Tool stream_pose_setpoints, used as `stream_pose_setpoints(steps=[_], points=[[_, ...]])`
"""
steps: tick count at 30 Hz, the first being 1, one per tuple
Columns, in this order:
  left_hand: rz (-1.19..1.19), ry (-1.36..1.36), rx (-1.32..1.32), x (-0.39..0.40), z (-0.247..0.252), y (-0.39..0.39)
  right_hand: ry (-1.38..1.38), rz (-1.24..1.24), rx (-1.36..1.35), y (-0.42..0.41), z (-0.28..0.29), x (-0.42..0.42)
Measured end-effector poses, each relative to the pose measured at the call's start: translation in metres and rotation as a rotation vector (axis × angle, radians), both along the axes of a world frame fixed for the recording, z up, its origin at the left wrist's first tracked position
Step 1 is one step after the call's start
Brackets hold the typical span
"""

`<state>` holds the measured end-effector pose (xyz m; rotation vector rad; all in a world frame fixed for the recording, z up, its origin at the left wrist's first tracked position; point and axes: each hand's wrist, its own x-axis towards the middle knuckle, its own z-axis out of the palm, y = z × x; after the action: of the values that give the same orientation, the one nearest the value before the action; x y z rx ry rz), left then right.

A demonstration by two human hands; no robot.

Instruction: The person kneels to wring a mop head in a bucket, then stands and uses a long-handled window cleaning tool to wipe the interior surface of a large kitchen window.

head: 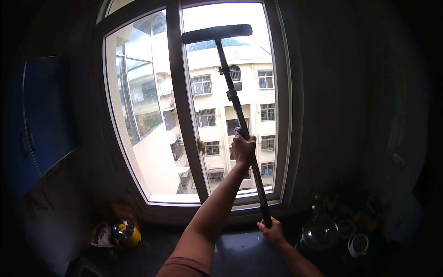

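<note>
A window squeegee (pixel 217 33) with a wide dark head and a long telescopic pole lies across the right pane of a sliding window (pixel 282 104). Its head spans the top part of that pane, slightly tilted. My left hand (pixel 244 148) is wrapped around the middle of the pole, with the arm stretched up in front of the window. Lower down, my right hand (pixel 272 230) grips the dark handle at the pole's bottom end, above the counter. Whether the head touches the glass I cannot tell.
Below the window runs a dark glossy countertop (pixel 242 247). A yellow canister (pixel 127 234) stands on it at left. A glass lid or jar (pixel 319 232) and a small open container (pixel 358 245) are at right. Blue cabinets (pixel 48 117) hang on the left wall. A brass latch (pixel 201 146) sits on the middle frame.
</note>
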<state>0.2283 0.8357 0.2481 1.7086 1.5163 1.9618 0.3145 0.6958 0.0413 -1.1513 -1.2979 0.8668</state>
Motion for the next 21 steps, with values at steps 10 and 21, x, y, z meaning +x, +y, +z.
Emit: stream_pose_setpoints(steps=[10,21], points=[[-0.095,-0.023,-0.065,0.002,-0.05,0.0,-0.17,-0.068,-0.012,-0.019,-0.039,0.009],[-0.087,-0.029,-0.088,0.014,-0.126,-0.028,-0.217,-0.091,-0.096,-0.065,-0.093,0.025]])
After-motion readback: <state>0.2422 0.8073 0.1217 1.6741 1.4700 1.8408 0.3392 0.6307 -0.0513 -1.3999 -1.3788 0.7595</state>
